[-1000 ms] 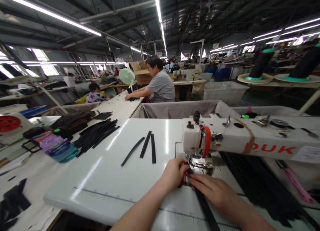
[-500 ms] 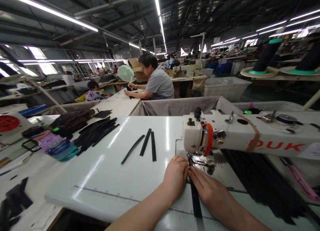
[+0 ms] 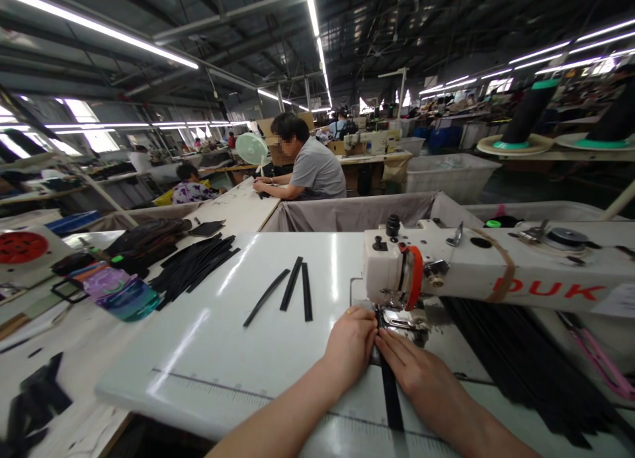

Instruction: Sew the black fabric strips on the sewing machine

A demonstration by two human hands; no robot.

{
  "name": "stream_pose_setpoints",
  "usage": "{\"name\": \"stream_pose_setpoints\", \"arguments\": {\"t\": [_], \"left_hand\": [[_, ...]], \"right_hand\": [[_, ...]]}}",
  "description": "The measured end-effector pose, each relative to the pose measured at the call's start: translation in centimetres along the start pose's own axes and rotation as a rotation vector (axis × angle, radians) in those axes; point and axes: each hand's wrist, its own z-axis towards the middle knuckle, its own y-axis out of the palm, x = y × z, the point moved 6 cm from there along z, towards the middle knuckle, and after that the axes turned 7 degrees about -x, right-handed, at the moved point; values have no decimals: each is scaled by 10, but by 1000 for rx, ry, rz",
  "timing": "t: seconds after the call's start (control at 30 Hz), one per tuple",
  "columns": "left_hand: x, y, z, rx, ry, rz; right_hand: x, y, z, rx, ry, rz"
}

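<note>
A black fabric strip (image 3: 391,395) runs from the front of the table up under the head of a white sewing machine (image 3: 476,263). My left hand (image 3: 351,339) presses on the strip from the left, fingers curled and closed beside the presser foot. From the right, my right hand (image 3: 409,359) has its fingers together on the same strip, its tips touching my left fingers. The needle area (image 3: 384,312) is partly hidden behind the fingers. Three short black strips (image 3: 292,284) lie on the tabletop to the left.
A bundle of long black strips (image 3: 520,372) lies right of the machine, near pink-handled scissors (image 3: 602,362). Further left are a pile of black strips (image 3: 198,263) and a purple-blue bottle (image 3: 122,292). A co-worker (image 3: 315,157) sits at the table beyond; thread cones (image 3: 526,117) stand at upper right.
The view shifts slightly, moving the tabletop a little rightward in the picture. Both hands stay on the strip by the needle. The co-worker leans lower over the far table.
</note>
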Motion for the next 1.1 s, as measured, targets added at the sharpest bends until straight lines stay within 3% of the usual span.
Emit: {"name": "stream_pose_setpoints", "arguments": {"t": [0.27, 0.43, 0.6, 0.73, 1.1], "left_hand": [[6, -1, -1, -45, -20, 39], [1, -1, 3, -63, -58, 44], [-3, 2, 3, -68, -55, 21], [-3, 1, 2, -65, -58, 24], [1, -1, 4, -94, -68, 48]], "right_hand": [[8, -4, 3, -41, 22, 72], [22, -7, 1, -61, 45, 246], [25, -16, 0, -176, 41, 467], [25, -22, 1, -139, 34, 553], [36, -13, 4, -71, 76, 374]]}}
